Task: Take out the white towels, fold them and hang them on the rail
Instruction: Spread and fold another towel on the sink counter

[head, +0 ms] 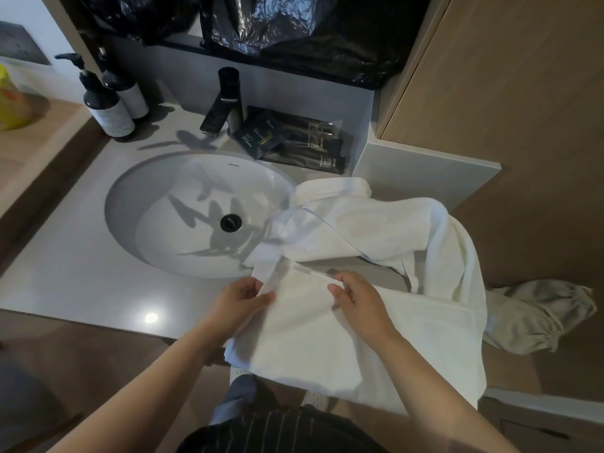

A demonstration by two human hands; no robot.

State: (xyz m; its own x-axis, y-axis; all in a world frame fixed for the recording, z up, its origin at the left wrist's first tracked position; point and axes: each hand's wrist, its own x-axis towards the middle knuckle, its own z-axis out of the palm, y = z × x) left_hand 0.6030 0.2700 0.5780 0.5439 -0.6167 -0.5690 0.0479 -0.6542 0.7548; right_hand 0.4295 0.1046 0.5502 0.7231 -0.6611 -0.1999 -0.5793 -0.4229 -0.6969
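A white towel (327,338) is spread over the front edge of the grey counter (81,263) and hangs down toward me. My left hand (240,300) pinches its near left corner. My right hand (356,299) grips the towel's upper edge a little to the right. More white towelling (376,230) lies bunched behind it, at the right of the basin, and drapes down over the counter's right end. No rail is in view.
A round white basin (196,214) with a black drain is set in the counter. Behind it stand a black tap (225,103), two dark pump bottles (111,109) and dark toiletry packets (294,142). A black plastic bag (294,31) sits on the shelf above. A beige cloth bag (539,318) lies at the right.
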